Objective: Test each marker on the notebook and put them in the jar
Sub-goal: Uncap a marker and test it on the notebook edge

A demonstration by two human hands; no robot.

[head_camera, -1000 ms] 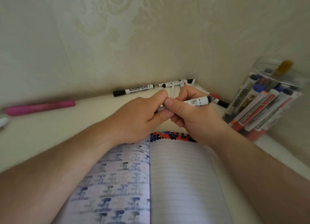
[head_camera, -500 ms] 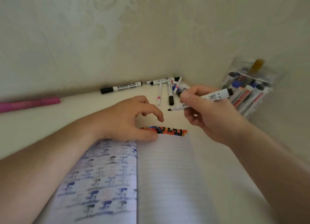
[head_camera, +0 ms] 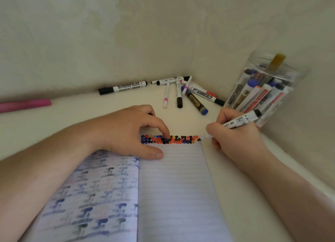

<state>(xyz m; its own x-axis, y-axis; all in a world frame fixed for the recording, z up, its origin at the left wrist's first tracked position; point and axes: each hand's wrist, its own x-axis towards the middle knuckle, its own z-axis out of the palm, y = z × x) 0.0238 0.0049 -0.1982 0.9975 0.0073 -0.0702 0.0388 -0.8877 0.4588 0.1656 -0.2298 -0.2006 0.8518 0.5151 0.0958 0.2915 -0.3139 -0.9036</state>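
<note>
An open notebook (head_camera: 174, 187) lies in front of me, with a band of black, blue and orange dots across the top of its lined right page. My right hand (head_camera: 235, 140) grips a white marker (head_camera: 239, 121) like a pen, its black tip touching the page's top right corner at the end of the dot band. My left hand (head_camera: 130, 133) rests on the notebook, thumb and index fingertip on the page. A small black cap (head_camera: 150, 113) peeks out behind its curled fingers. A clear jar (head_camera: 262, 89) holding several markers stands at the right, just beyond my right hand.
Several loose markers (head_camera: 186, 93) lie in the wall corner behind the notebook. A black-capped whiteboard marker (head_camera: 123, 87) lies along the back wall and a pink marker (head_camera: 25, 104) at far left. Walls close the back and right sides.
My hands pulled the cap off the marker and separated. The right hand brought the marker tip down to the page's top right corner; the left hand settled on the notebook.
</note>
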